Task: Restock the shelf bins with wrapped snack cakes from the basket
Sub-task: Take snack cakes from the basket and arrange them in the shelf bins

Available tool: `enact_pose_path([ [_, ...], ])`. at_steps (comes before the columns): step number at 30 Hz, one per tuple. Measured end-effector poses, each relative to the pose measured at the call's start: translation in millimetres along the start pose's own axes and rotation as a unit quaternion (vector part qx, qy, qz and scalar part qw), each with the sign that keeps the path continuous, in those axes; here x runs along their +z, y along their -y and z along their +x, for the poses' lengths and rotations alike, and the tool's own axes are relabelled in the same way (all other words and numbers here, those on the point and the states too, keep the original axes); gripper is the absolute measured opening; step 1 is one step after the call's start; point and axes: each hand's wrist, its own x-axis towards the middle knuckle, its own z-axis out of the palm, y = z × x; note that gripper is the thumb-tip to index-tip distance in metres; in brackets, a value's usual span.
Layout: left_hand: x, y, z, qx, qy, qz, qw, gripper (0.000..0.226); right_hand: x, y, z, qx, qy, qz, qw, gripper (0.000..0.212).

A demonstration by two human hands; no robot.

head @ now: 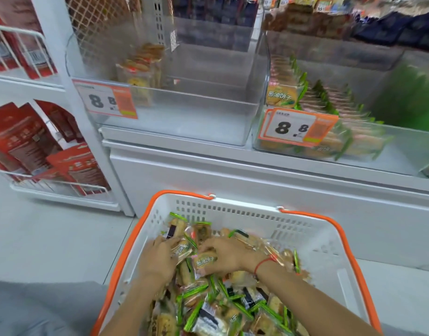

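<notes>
The basket (312,241) is seen in white with orange handles and a slotted wall; its snack cakes (206,260) are wrapped in clear film edged green. Orange-and-white price tags (298,127) with black digits are shown on clear bins (174,110), and red boxes (27,144) in a white wire rack (61,187).

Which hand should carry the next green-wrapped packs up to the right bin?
Probably right. The right hand already grips a green-wrapped pack and sits on the side of the right bin, which holds matching packs. The left hand also holds packs in the basket, but would have to cross over.

Left clear bin (174,112) mostly open; right bin (402,146) crowded with packets (329,103).
</notes>
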Motion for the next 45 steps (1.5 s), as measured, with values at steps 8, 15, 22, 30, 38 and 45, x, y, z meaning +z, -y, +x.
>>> enact_pose_path([
  [8,-37,-70,-3,0.104,-0.028,-0.236,0.966,0.028,-46,-39,-56,0.012,-0.029,-0.006,0.999,0.042],
  [15,-88,-155,-12,0.190,0.064,-0.382,0.902,0.018,-139,-40,-139,-0.011,-0.092,0.029,0.995,0.019],
  [22,-159,-225,-12,0.296,-0.095,-0.428,0.849,0.032,-212,-40,-230,-0.049,-0.284,0.048,0.956,0.027],
  [30,-218,-236,28,0.173,-0.308,-0.266,0.897,0.111,-329,-63,-283,0.048,-0.386,-0.087,0.917,0.018],
  [38,-218,-236,30,0.189,-0.301,-0.242,0.903,0.082,-347,-54,-237,0.188,-0.144,-0.138,0.962,0.027],
  [45,-217,-234,31,0.183,-0.296,-0.252,0.903,0.086,-332,-82,-213,0.241,-0.153,-0.057,0.957,0.012],
])
